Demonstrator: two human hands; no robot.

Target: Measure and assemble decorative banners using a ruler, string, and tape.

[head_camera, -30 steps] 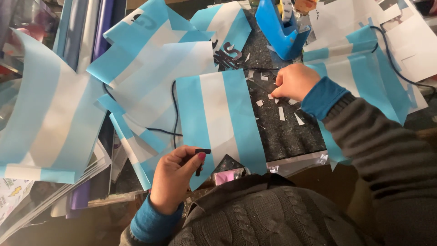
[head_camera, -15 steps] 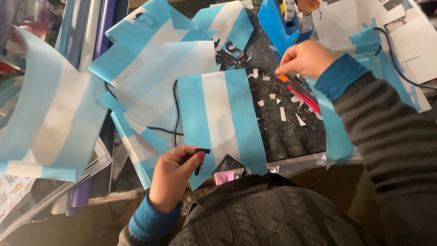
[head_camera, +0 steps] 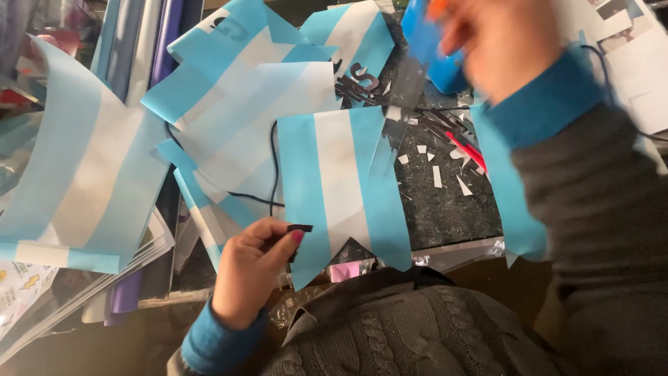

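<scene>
On the cluttered table, a heap of light-blue-and-white striped paper flags (head_camera: 104, 160) spreads across the left side. One swallow-tailed flag (head_camera: 341, 188) lies in the middle, on a dark speckled mat (head_camera: 445, 209) strewn with white scraps. The left hand (head_camera: 254, 268), near the flag's left tail, pinches a small black cutout (head_camera: 300, 228) between thumb and fingertips. The right hand (head_camera: 504, 42), blurred at the far right, pulls a clear strip of tape (head_camera: 396, 111) beside a blue dispenser (head_camera: 428, 45); fingers closed on it.

left hand (head_camera: 252, 268) pinching, right hand (head_camera: 502, 43) raised, seemingly closed
</scene>
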